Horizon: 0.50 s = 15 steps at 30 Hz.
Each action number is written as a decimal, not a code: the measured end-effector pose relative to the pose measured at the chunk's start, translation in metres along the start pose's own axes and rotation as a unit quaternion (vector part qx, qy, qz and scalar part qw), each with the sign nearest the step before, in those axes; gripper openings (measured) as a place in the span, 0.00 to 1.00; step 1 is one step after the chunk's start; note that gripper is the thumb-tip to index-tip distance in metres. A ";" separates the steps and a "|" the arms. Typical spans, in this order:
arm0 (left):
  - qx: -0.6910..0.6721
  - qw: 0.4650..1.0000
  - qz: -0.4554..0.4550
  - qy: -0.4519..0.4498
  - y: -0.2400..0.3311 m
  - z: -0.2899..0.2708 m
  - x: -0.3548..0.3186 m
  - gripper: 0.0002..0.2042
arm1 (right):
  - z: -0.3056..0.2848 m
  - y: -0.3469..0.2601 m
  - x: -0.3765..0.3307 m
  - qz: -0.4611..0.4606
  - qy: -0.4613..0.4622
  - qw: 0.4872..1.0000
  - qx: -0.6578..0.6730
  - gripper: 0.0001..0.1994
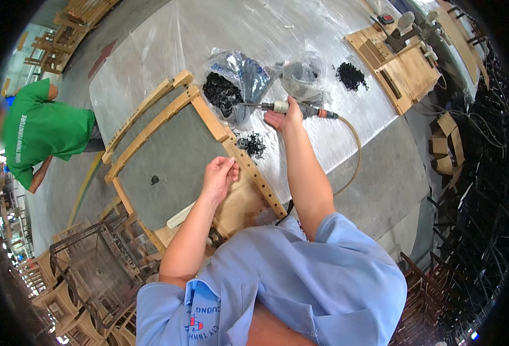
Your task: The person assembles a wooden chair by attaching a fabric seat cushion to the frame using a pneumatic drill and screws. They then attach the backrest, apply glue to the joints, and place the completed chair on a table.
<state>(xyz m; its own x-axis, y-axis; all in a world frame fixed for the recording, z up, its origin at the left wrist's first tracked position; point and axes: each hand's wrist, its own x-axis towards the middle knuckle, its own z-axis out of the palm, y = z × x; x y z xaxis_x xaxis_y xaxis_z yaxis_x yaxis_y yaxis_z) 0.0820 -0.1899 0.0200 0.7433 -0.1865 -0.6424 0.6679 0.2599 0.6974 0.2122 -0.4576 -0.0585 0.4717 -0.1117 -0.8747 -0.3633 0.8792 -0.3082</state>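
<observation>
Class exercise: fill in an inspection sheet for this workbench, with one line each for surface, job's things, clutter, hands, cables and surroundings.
Surface: table covered in clear plastic sheet.
Job's things: wooden chair frame lying flat; pneumatic screwdriver; small pile of black screws.
Clutter: open bags of black parts; loose black pile; wooden pieces.
Hands: right hand grips the screwdriver; left hand pinched over the frame rail, contents too small to tell.
Cables: air hose curving off the tool.
Surroundings: person in green shirt; stacked chair frames.

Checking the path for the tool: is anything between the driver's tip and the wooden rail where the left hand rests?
Only the small pile of black screws lies between, beside the wooden rail. The right hand holds the driver over the plastic bag; the left hand rests on the rail.
</observation>
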 end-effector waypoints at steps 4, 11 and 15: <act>0.007 1.000 0.011 0.006 0.000 -0.006 -0.017 0.05 | -0.017 0.007 0.009 -0.071 -0.031 0.997 -0.016 0.35; -0.061 0.998 0.025 0.019 -0.014 -0.046 -0.048 0.09 | -0.074 0.009 -0.096 -0.364 -0.133 0.919 0.065 0.16; -0.056 0.998 0.010 0.008 -0.011 -0.050 -0.054 0.10 | -0.063 -0.062 -0.172 -0.593 -0.136 0.792 -0.057 0.18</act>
<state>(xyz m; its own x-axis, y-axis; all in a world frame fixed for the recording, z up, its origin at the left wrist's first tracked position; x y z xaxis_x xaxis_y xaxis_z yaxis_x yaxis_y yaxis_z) 0.0329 -0.1353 0.0312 0.7559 -0.1655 -0.6335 0.6434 0.3674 0.6717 0.1030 -0.5224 0.0875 0.6857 -0.7094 0.1628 0.4018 0.1824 -0.8974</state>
